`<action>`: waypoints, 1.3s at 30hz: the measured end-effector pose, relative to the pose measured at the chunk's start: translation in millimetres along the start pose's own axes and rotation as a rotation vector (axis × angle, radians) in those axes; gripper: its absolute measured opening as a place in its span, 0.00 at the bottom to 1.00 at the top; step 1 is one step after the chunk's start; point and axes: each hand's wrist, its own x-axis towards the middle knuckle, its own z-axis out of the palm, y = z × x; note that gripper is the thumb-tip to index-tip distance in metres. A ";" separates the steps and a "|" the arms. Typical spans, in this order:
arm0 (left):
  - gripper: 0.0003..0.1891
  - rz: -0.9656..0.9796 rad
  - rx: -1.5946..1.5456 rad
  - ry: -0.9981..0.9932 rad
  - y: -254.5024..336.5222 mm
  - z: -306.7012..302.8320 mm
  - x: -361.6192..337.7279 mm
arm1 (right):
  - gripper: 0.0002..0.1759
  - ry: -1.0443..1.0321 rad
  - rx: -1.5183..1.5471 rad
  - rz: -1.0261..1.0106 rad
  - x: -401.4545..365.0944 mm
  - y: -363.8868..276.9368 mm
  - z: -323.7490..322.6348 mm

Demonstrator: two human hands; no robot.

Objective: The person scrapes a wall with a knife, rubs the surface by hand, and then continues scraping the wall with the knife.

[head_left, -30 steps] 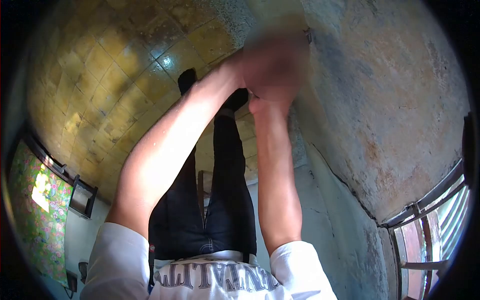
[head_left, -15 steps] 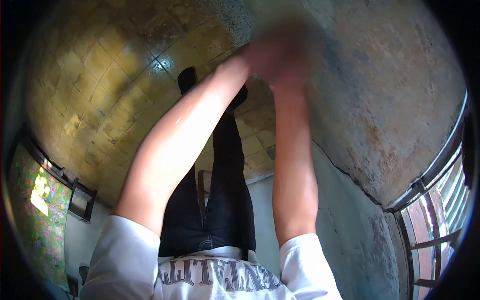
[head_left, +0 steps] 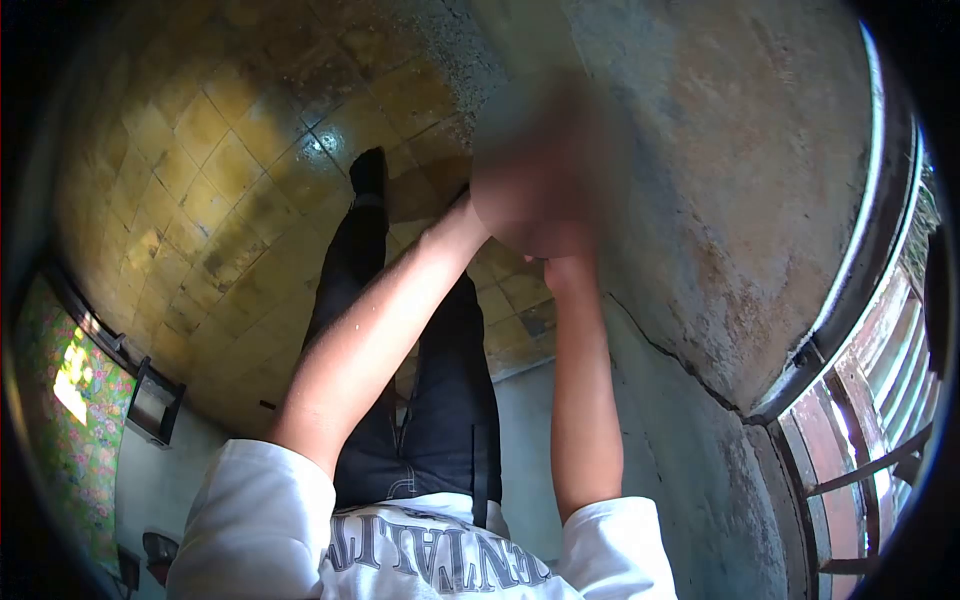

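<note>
Both my arms reach forward from white short sleeves. At their ends, my left hand (head_left: 500,195) and my right hand (head_left: 567,228) come together before the rough wall. A smeared patch covers both hands, so their fingers are hidden. Whether they touch each other or hold anything cannot be made out. The right wrist and a bit of skin at its inner side stay sharp below the blur.
Yellow-brown tiles make up the floor (head_left: 220,140), with a wet-looking shine. A stained, cracked wall (head_left: 740,200) rises on the right beside a slatted window (head_left: 870,440). A flowered curtain (head_left: 75,420) hangs at left. My dark-trousered legs (head_left: 440,400) stand below the arms.
My joined hands have come lower in the view and slightly left, nearer my body. One foot and its leg show more fully, and the window and wall have shifted a little.
</note>
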 end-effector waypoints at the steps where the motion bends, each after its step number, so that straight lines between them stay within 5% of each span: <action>1: 0.22 0.032 -0.019 0.047 0.9 6.5 -4.8 | 0.15 -0.037 -0.087 -0.008 -4.3 -1.3 -3.2; 5: 0.27 0.074 -0.081 -0.021 0.2 1.5 -11.8 | 0.13 -0.181 -0.021 -0.008 -19.5 -10.2 -8.0; 8: 0.29 0.023 -0.360 -0.126 -0.1 -5.1 -14.3 | 0.12 -0.483 0.632 0.294 -15.1 -8.6 -28.0; 11: 0.30 -0.031 -0.341 -0.260 12.7 -7.3 -11.8 | 0.11 -0.635 0.739 0.305 -9.3 -12.3 -27.9; 15: 0.29 0.027 -0.293 -0.213 8.2 -16.5 6.7 | 0.10 -0.277 0.340 0.191 -7.2 -20.4 -18.3; 18: 0.30 0.255 0.160 0.126 6.4 -9.1 11.0 | 0.10 0.004 0.057 0.134 -4.0 -23.1 -0.5; 22: 0.31 0.607 0.364 0.206 -3.3 -7.0 19.1 | 0.10 0.127 -0.068 0.114 9.5 -31.0 18.3; 26: 0.29 0.395 0.188 0.049 22.5 -18.6 35.7 | 0.13 0.147 -0.067 0.092 28.5 -38.1 36.5; 33: 0.22 0.172 -0.028 0.050 42.7 -27.4 39.4 | 0.15 0.176 -0.008 0.010 45.5 -37.7 54.5; 39: 0.15 0.173 0.017 0.003 43.4 -33.0 41.8 | 0.16 0.201 -0.006 -0.011 47.0 -29.5 57.5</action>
